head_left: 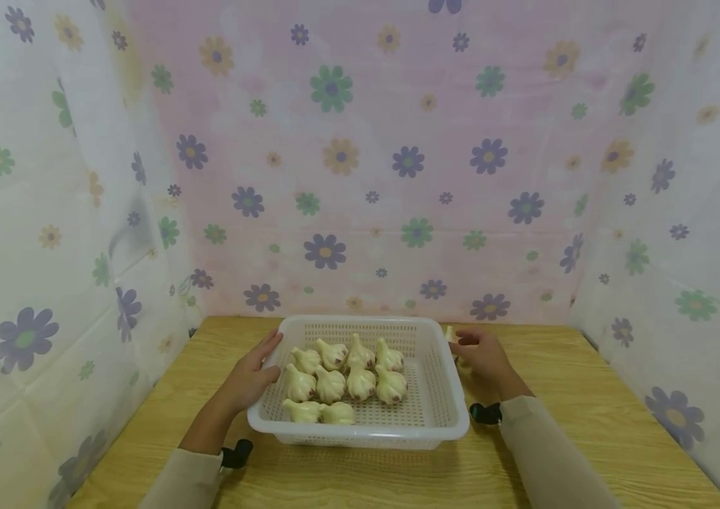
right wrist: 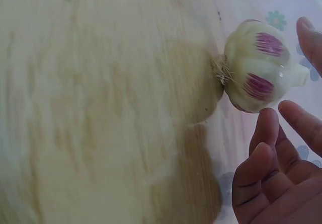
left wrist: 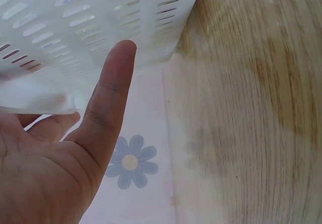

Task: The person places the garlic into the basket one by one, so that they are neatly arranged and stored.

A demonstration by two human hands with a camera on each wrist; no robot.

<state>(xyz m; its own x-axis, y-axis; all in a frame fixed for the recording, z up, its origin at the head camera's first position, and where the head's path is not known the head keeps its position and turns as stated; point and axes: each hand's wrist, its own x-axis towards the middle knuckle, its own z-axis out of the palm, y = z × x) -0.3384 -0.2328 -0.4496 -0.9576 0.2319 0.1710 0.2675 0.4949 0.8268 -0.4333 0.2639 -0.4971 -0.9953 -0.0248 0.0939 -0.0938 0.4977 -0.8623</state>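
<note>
A white plastic basket (head_left: 360, 431) with slotted walls sits on the table, holding several garlic bulbs (head_left: 362, 382) grouped toward its left. At the basket's left rim rests my left hand (head_left: 248, 378), thumb at the edge. In the left wrist view one straight finger (left wrist: 111, 90) of it lies along the outer wall. Just outside the right rim, my right hand (head_left: 482, 357) is beside another garlic bulb (right wrist: 259, 68), mostly hidden in the head view. This bulb has purple streaks and stands root end on the table. The right fingers are spread around its top, not closed on it.
The wood-grain table (head_left: 557, 410) extends on both sides of the basket. A flower-printed curtain (head_left: 372, 177) hangs behind it and along both sides. A black wrist camera (head_left: 237, 454) sits at the left wrist, another black device (head_left: 485, 413) at the right.
</note>
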